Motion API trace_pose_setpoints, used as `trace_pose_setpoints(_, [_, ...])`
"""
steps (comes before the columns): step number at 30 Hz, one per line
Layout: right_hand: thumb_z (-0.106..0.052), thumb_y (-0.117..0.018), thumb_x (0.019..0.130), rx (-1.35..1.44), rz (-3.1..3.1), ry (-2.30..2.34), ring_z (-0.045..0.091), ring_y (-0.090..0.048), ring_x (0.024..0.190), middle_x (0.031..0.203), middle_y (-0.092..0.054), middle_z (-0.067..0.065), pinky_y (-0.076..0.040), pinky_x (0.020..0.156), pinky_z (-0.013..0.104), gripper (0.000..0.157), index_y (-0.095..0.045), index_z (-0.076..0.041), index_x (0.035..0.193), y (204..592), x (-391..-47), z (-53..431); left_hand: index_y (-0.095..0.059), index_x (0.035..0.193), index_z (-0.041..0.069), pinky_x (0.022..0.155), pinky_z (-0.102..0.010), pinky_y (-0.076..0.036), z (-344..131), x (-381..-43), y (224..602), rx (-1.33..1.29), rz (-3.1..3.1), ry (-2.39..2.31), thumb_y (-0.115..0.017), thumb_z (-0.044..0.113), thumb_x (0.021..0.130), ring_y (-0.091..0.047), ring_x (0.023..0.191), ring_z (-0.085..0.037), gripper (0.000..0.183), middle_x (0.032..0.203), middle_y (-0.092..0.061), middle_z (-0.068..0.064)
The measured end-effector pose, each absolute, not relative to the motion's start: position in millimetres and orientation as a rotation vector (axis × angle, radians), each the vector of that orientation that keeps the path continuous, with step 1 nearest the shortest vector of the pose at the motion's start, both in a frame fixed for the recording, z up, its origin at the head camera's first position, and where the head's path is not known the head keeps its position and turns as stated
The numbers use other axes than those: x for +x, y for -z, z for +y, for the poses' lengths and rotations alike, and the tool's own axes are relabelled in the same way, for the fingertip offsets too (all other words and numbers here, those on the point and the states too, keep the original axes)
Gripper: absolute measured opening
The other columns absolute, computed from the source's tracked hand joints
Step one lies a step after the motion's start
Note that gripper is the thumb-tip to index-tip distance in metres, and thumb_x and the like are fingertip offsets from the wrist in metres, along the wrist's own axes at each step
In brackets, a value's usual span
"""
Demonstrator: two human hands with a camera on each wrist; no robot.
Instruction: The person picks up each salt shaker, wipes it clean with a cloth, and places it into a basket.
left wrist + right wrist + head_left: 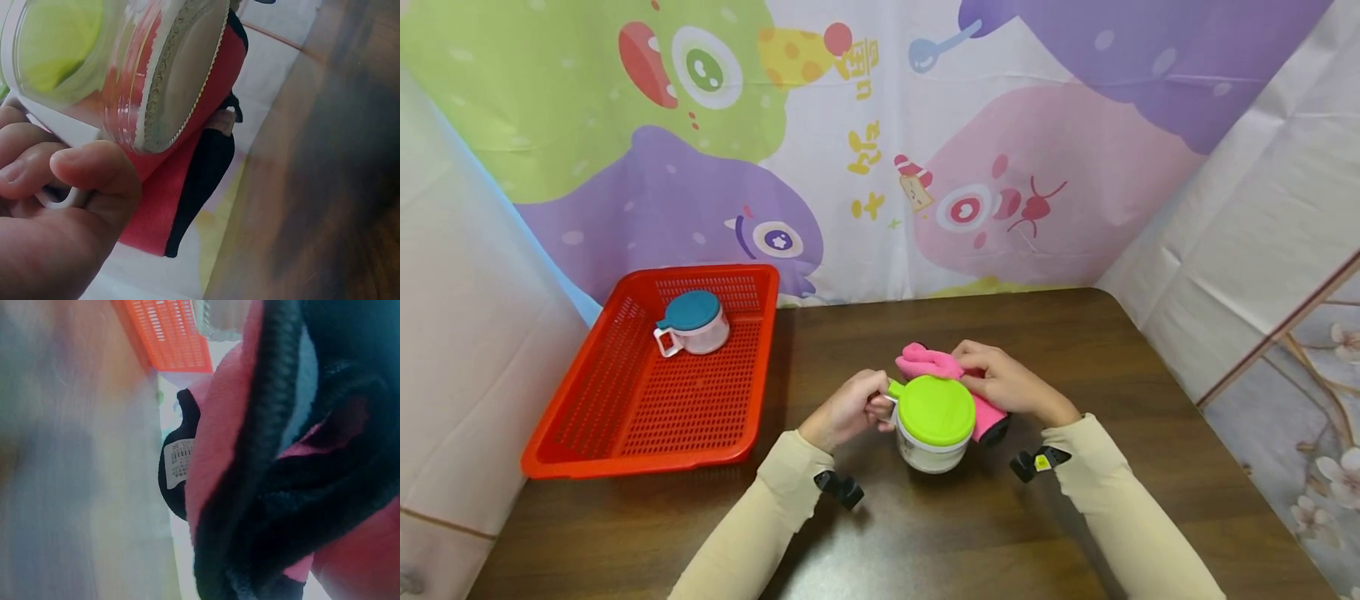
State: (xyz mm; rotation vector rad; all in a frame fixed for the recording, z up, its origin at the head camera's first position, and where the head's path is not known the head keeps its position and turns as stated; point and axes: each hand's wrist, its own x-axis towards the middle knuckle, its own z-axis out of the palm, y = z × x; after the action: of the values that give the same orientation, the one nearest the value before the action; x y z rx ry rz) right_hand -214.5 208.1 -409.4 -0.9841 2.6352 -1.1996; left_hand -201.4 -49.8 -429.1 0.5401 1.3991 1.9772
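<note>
In the head view my left hand [850, 410] grips the handle of a clear seasoning jar with a lime-green lid [937, 412]. The left wrist view shows fingers and thumb curled around the white handle, with the jar's ribbed glass base [187, 75] tilted toward that camera. Behind the jar, my right hand [1006, 380] holds a bunched pink cloth [927, 360] with black edging, close against the jar's side. Up close, folds of the cloth [219, 431] and its barcode label [179, 464] fill much of the right wrist view; the right fingertips are partly hidden by cloth.
A red plastic basket [760, 367] stands on the left of the brown wooden table [880, 533]. Inside it, near the back, sits a similar jar with a teal lid [694, 312]. A cartoon-printed curtain [865, 250] hangs along the table's back edge.
</note>
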Motion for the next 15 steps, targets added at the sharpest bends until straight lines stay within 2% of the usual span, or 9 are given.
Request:
trace_pose_setpoints(7, [0.002, -0.057, 0.088, -1.023, 2.630, 1.178, 0.019, -0.057, 0.094, 0.098, -0.062, 0.005, -0.048, 0.084, 0.031, 0.020, -0.073, -0.010, 0.094, 411.6, -216.9, 205.2, -0.028, 0.050, 0.016, 0.053, -0.025, -0.033, -50.3, -200.8, 430.8, 0.516, 1.395, -1.994, -0.031, 0.009, 0.084, -0.026, 0.046, -0.005, 0.034, 0.050, -0.025, 0.010])
trace_pose_setpoints(15, [-0.003, -0.064, 0.087, -0.854, 2.726, 1.285, 0.020, -0.058, 0.092, 0.096, -0.064, 0.007, -0.048, 0.081, 0.029, 0.012, -0.073, -0.006, 0.094, 408.5, -206.1, 210.3, -0.030, 0.053, 0.017, 0.054, -0.026, -0.030, -54.9, -205.1, 428.9, 0.477, 1.421, -2.075, -0.029, 0.009, 0.084, -0.025, 0.047, -0.007, 0.032, 0.051, -0.026, 0.010])
